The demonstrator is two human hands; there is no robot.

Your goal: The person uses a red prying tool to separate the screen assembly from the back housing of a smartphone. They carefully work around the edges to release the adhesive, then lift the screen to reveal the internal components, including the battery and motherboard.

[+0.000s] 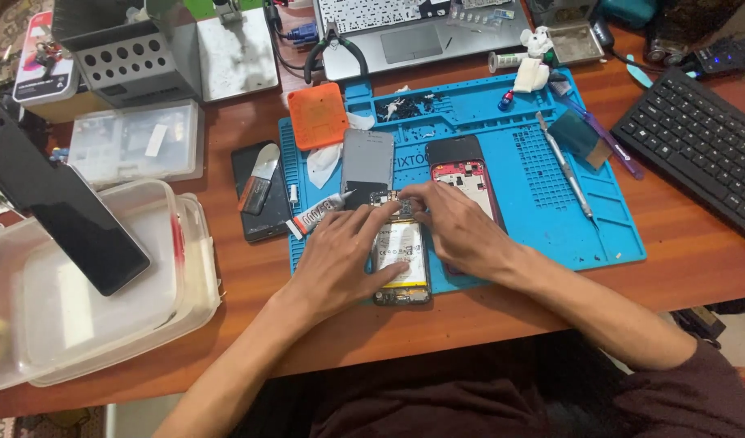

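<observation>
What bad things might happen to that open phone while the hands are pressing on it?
The left hand and right hand press on the open phone; pushing hard might hurt its battery. The phone lies at the blue mat's front edge, so it might slide off. The glue tube beside it might get bumped.

Your left hand (340, 259) lies palm down, fingers spread and extended forward, index stretched furthest. Your right hand (457, 227) sits just beside it, palm down, fingers curled, thumb and fingertips pinched together at its upper left. Both forearms enter from below and converge; your right forearm is bare up to a dark sleeve.
</observation>
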